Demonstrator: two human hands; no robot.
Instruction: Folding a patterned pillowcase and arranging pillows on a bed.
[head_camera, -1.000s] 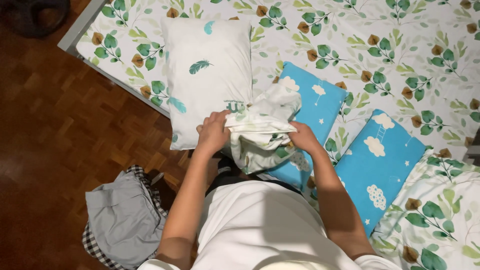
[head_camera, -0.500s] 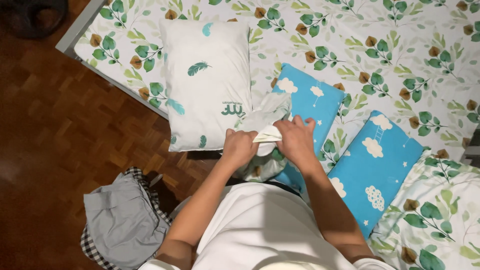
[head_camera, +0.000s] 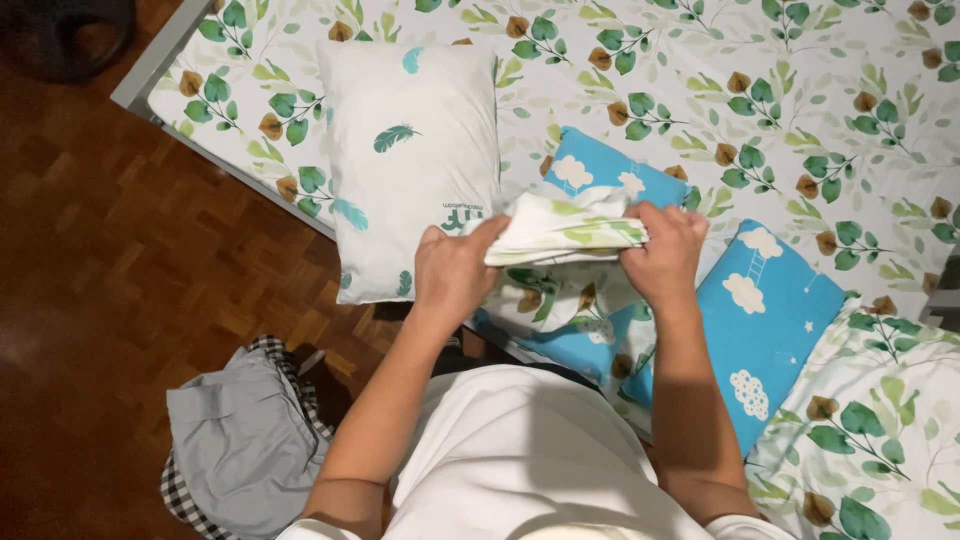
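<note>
**Leaf-print cloth bunched between both hands at the bed edge**

The leaf-print cloth (head_camera: 565, 225), white with green leaves, was held in a gathered roll above the near edge of the bed (head_camera: 800, 90), just above centre of the view. Its loose lower part hung down at 6 o'clock from the roll, draping onto the blue pillows.

Left hand (head_camera: 452, 272): closed on the 9 o'clock end of the roll, fingers curled over the top, cloth pinched under the thumb. Right hand (head_camera: 665, 250): closed on the 3 o'clock end, knuckles up, fingers wrapped down around the bundle. Both grips looked tight and full of fabric; judged that the two-ended hold kept the gathered cloth compact and off the bedding while the free part trailed.

Beneath and at 12 o'clock of the hands lay a blue pillow with white clouds (head_camera: 600, 172), partly covered by the hanging cloth. A second blue cloud pillow (head_camera: 775, 320) lay at 4 o'clock of the right hand, touching or nearly touching the first; contact could not be told. A white pillow with feather print (head_camera: 410, 160) lay at 10 o'clock of the left hand, its lower end reaching the bed edge.

On the parquet floor (head_camera: 90, 260), at 7 o'clock of the left hand, a grey garment (head_camera: 245, 445) lay heaped over a black-and-white checked cloth (head_camera: 185, 500), well apart from the bed.
</note>
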